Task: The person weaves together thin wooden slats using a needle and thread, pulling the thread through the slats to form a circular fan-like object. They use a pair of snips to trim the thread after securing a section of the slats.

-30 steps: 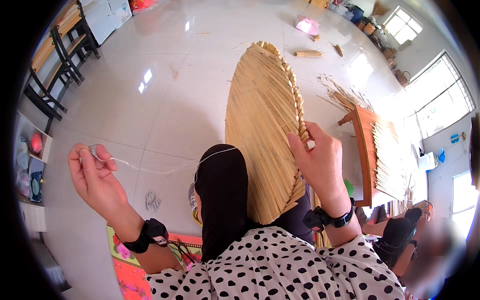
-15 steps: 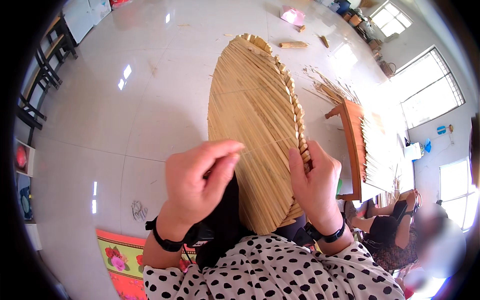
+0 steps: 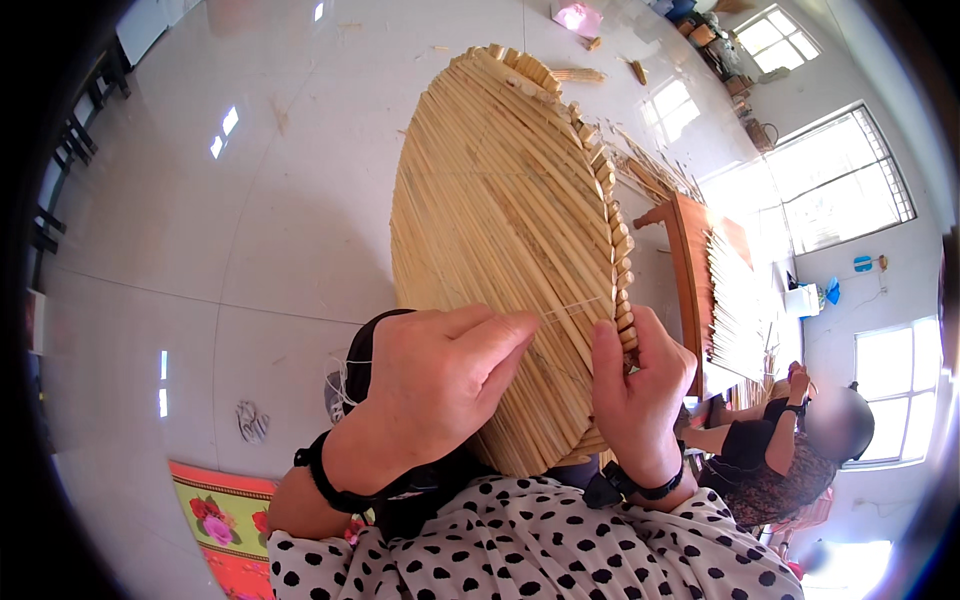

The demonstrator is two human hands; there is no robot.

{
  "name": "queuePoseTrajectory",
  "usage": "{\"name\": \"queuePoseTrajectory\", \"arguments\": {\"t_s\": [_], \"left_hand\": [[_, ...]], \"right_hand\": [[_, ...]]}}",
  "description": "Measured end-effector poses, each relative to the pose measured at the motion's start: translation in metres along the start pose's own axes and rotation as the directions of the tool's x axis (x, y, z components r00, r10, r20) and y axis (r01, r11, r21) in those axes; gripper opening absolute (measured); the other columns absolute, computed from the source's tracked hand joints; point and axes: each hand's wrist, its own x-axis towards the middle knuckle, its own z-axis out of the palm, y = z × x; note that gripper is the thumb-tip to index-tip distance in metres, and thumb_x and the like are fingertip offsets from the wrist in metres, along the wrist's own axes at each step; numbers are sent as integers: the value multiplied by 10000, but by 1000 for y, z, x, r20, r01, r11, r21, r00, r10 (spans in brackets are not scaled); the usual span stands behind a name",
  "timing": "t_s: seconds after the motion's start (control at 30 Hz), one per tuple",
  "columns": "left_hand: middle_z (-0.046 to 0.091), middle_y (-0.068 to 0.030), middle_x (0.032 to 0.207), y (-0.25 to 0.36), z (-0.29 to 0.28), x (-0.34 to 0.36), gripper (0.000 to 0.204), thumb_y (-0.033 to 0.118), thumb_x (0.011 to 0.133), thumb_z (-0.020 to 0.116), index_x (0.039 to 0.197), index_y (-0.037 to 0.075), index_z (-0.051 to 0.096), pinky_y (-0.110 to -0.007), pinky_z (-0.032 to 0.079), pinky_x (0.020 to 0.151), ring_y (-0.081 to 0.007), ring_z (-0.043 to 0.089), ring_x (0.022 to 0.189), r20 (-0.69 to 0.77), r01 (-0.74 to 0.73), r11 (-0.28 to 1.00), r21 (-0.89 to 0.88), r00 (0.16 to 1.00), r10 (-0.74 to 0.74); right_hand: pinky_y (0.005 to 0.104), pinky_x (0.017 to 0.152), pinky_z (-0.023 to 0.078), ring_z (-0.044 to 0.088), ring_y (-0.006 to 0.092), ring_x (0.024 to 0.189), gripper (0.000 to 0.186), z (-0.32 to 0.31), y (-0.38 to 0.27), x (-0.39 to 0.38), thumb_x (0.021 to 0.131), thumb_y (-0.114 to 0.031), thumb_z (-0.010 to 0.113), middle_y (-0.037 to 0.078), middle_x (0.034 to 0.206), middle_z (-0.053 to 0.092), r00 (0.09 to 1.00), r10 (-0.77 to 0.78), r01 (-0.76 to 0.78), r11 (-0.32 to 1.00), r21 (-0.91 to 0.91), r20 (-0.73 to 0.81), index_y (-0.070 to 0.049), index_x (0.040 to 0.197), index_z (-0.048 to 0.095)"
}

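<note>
A panel of straw-coloured stalks [image 3: 490, 210], laid side by side, rests over my lap and stretches away from me. Along its right side runs a rim of short cut stalk ends. My right hand [image 3: 645, 385] grips that rim, thumb on top and the fingers partly hidden beneath. Closed in a pinch, my left hand [image 3: 450, 375] is over the panel's near part. A thin pale thread [image 3: 572, 308] runs from its fingertips across the stalks toward the rim. Whether a needle is in the pinch is too small to tell. Loose white string [image 3: 343, 375] hangs beside my left wrist.
To the right stands a wooden table [image 3: 684, 265] bearing a row of stalks [image 3: 730, 300]. Another person [image 3: 770, 450] sits beyond it. Scattered stalks [image 3: 650, 170] lie on the tiled floor. A flowered mat [image 3: 215, 520] is at lower left, near a crumpled cloth [image 3: 252, 422].
My left hand has moved right, closer to the rim, and turned so its back shows more. The panel's far end has shifted slightly up in view. My right hand keeps its grip.
</note>
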Motion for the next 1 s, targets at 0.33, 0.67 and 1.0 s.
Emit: {"name": "queuePoseTrajectory", "arguments": {"t_s": [0.33, 0.67, 1.0], "left_hand": [[544, -48, 580, 4, 0, 1, 227, -39, 710, 738, 911, 58, 696, -297, 384, 423, -189, 524, 458, 10, -29, 997, 78, 1000, 29], [543, -49, 577, 5, -2, 2, 222, -42, 708, 739, 905, 52, 699, -294, 378, 418, -182, 520, 457, 26, -23, 995, 93, 999, 21], [540, -49, 575, 4, 1, 2, 229, -47, 700, 745, 901, 52, 698, -291, 373, 417, -179, 512, 452, 3, -32, 995, 91, 999, 32]], "right_hand": [[325, 457, 435, 596, 266, 475, 127, -1, 0, -2, 853, -84, 670, 124, 599, 593, 999, 35, -35, 999, 23, 13, 17, 855, 593], [324, 462, 442, 601, 258, 481, 132, -2, 0, -3, 861, -95, 669, 118, 610, 599, 998, 52, -52, 998, 20, 24, 6, 840, 588], [329, 461, 439, 592, 260, 478, 129, -2, 1, -3, 857, -91, 672, 112, 611, 595, 999, 32, -32, 999, 16, 17, -4, 825, 583]]}}
